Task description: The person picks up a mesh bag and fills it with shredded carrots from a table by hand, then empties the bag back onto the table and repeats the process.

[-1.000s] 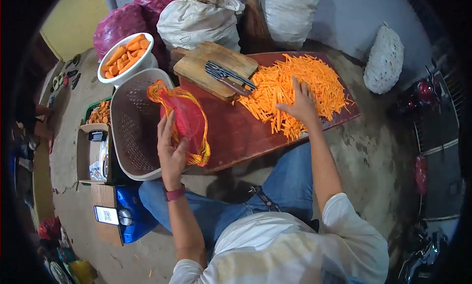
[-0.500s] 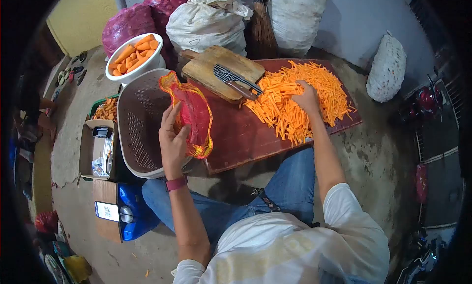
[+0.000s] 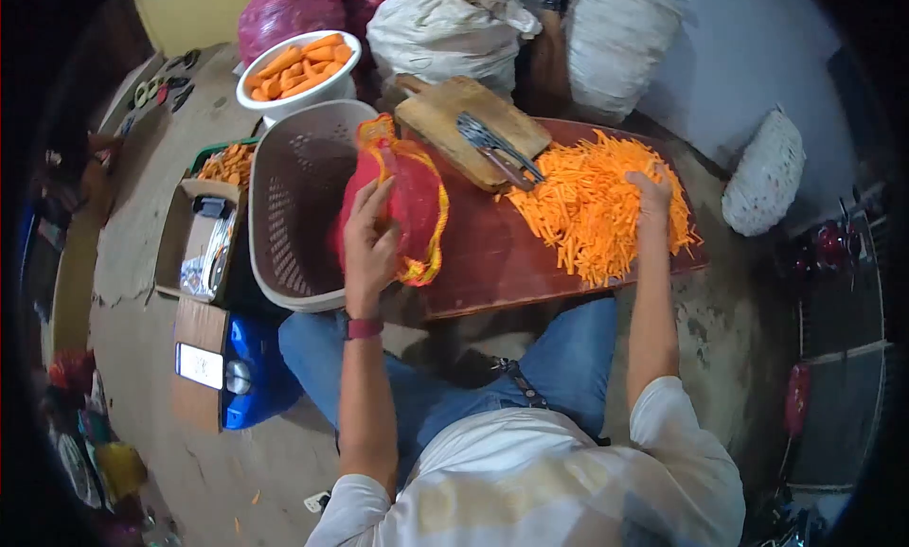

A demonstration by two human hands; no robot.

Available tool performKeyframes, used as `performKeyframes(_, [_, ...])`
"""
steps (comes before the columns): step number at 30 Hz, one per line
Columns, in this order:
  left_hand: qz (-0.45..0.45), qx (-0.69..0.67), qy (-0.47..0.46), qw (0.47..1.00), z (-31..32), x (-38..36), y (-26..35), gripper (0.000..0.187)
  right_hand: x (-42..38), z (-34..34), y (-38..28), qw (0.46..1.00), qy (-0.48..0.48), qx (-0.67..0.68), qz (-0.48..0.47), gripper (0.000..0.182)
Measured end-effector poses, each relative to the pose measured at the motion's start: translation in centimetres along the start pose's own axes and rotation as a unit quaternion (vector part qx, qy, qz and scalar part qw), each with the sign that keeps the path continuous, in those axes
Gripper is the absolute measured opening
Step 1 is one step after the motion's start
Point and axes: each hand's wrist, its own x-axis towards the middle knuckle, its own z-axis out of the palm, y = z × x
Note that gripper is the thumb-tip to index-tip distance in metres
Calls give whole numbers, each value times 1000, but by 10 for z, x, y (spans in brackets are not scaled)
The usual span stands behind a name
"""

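Observation:
My left hand (image 3: 369,239) holds a red mesh bag (image 3: 413,192) with a yellow-orange edge, over the right side of a grey-brown plastic basket (image 3: 284,202). My right hand (image 3: 651,195) is at the right part of a heap of orange carrot sticks (image 3: 587,202), its fingers bent against the sticks. The heap lies on a dark red board (image 3: 478,263). Left of the heap, a knife and a dark slatted tool (image 3: 492,145) rest on a wooden chopping board (image 3: 450,135).
A white bowl (image 3: 346,74) of whole carrots stands behind the basket. Large sacks (image 3: 440,31) line the back. At the left are a cardboard box (image 3: 175,230), a phone (image 3: 200,365) and a blue bag (image 3: 254,386). A white sack (image 3: 765,173) lies at the right.
The camera view has shifted. My right hand has moved from the middle of the heap towards its right side. The mesh bag in my left hand looks more spread out.

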Motion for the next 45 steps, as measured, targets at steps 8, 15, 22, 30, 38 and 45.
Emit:
performKeyframes(8, [-29, -35, 20, 999, 23, 5, -26, 61, -106, 114, -73, 959, -177, 191, 107, 54])
performKeyframes(15, [-6, -39, 33, 999, 10, 9, -23, 63, -196, 261, -53, 818, -348, 381, 252, 61])
performKeyframes(22, [-18, -16, 113, 993, -28, 2, -26, 60, -215, 317, 21, 891, -359, 208, 184, 52])
performKeyframes(30, [-1, 79, 126, 989, -17, 1, -27, 66, -193, 353, 72, 891, -439, -86, -80, 72])
performKeyframes(38, [-23, 35, 161, 986, -48, -2, -47, 66, -195, 350, 43, 813, -544, -200, -60, 50])
performKeyframes(45, [-20, 10, 123, 992, -46, -1, -69, 67, -185, 252, -13, 844, -477, -163, -184, 33])
